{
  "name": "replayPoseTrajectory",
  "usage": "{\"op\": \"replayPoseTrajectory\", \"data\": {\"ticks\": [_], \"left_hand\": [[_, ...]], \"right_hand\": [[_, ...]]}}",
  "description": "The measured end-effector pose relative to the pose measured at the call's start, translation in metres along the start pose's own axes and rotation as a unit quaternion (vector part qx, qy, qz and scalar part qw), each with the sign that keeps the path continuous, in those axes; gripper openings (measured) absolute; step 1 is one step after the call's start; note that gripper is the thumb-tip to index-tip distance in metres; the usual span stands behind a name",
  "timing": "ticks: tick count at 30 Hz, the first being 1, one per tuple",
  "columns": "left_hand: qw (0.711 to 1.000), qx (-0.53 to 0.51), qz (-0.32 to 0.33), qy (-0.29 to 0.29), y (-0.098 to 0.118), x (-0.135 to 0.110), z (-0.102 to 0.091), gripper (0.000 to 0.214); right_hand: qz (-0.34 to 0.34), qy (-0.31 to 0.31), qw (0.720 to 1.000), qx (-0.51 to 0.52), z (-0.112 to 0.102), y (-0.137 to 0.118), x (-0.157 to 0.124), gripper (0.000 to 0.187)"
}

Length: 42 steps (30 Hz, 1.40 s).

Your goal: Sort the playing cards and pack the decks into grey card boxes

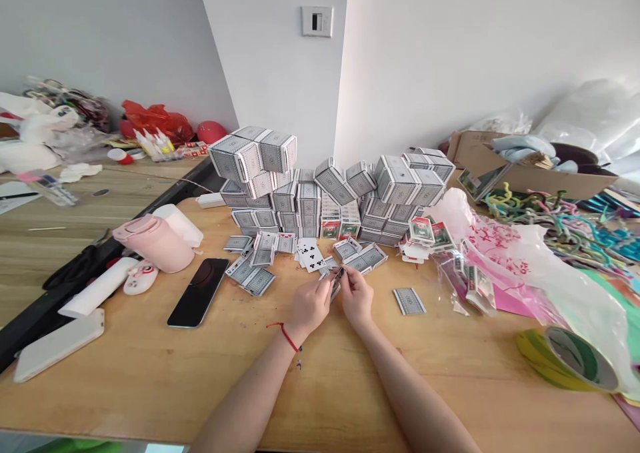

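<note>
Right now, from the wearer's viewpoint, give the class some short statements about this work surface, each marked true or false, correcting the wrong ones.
1. The left hand and right hand meet at a playing card. True.
2. The red cord bracelet is on the right wrist. False: it is on the left.
3. The stacked card blocks stand beyond both hands. True.
4. The yellow tape roll lies left of the smartphone. False: it is far to the right of the smartphone, past the hands.
5. A separate patterned-back card lies to the right of the right hand. True.
6. The clubs cards lie face down. False: their faces show.
</note>
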<state>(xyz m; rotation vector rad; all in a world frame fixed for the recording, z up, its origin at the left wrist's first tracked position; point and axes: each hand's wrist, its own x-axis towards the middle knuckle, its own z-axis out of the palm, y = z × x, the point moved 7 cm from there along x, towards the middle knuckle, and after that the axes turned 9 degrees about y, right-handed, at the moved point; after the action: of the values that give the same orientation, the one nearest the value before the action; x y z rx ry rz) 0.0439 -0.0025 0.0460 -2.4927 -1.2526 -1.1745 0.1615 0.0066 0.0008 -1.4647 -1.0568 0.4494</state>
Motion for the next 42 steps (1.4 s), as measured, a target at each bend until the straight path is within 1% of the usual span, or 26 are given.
{"op": "replayPoseTrajectory", "data": {"ticks": [5, 8, 10, 13, 15, 17, 21, 25, 29, 32, 33, 35, 37, 39, 42], "left_hand": [[0.999, 0.016, 0.036, -0.004, 0.009, 0.001, -0.003, 0.017], [1.000, 0.016, 0.015, 0.002, 0.005, 0.000, -0.002, 0.017], [1.000, 0.018, -0.015, 0.009, -0.002, -0.002, -0.001, 0.017], [0.997, 0.038, -0.059, 0.023, -0.014, -0.005, 0.000, 0.019], [0.995, 0.050, -0.082, 0.032, -0.021, -0.006, 0.000, 0.020], [0.994, 0.052, -0.092, 0.033, -0.025, -0.007, 0.001, 0.021], [0.994, 0.038, -0.095, 0.029, -0.025, -0.008, 0.004, 0.021], [0.994, 0.025, -0.095, 0.039, -0.020, -0.008, 0.004, 0.021], [0.994, 0.018, -0.094, 0.043, -0.013, -0.010, 0.004, 0.021], [0.997, 0.023, -0.066, 0.024, -0.006, -0.010, 0.007, 0.021], [0.998, 0.026, -0.055, 0.019, -0.005, -0.010, 0.007, 0.020], [0.998, 0.031, -0.047, 0.020, -0.005, -0.009, 0.006, 0.019], [0.997, 0.033, -0.057, 0.031, -0.008, -0.007, 0.004, 0.019], [0.996, 0.036, -0.072, 0.039, -0.011, -0.007, 0.002, 0.020], [0.996, 0.041, -0.067, 0.032, -0.009, -0.006, 0.002, 0.021]], "right_hand": [[0.021, 0.025, 0.999, -0.006, -0.005, 0.000, -0.002, 0.029], [0.027, 0.016, 0.999, 0.014, -0.004, -0.001, 0.001, 0.029], [0.026, -0.014, 0.998, 0.061, 0.000, -0.002, 0.004, 0.028], [0.033, -0.086, 0.988, 0.126, 0.012, -0.002, 0.005, 0.029], [0.040, -0.130, 0.982, 0.133, 0.020, 0.001, 0.004, 0.027], [0.040, -0.148, 0.981, 0.121, 0.023, 0.004, 0.003, 0.025], [0.003, -0.130, 0.990, 0.058, 0.020, 0.004, 0.003, 0.024], [-0.061, -0.112, 0.991, -0.028, 0.013, -0.003, 0.002, 0.023], [-0.132, -0.062, 0.978, -0.149, 0.009, -0.008, -0.003, 0.026], [-0.159, -0.039, 0.963, -0.217, 0.010, -0.008, -0.006, 0.028], [-0.159, -0.038, 0.962, -0.221, 0.010, -0.008, -0.006, 0.028], [-0.146, -0.045, 0.969, -0.192, 0.010, -0.009, -0.005, 0.027], [-0.127, -0.049, 0.981, -0.136, 0.008, -0.010, -0.004, 0.027], [-0.120, -0.045, 0.988, -0.091, 0.006, -0.014, -0.002, 0.028], [-0.125, -0.033, 0.988, -0.089, 0.004, -0.016, -0.002, 0.028]]}}
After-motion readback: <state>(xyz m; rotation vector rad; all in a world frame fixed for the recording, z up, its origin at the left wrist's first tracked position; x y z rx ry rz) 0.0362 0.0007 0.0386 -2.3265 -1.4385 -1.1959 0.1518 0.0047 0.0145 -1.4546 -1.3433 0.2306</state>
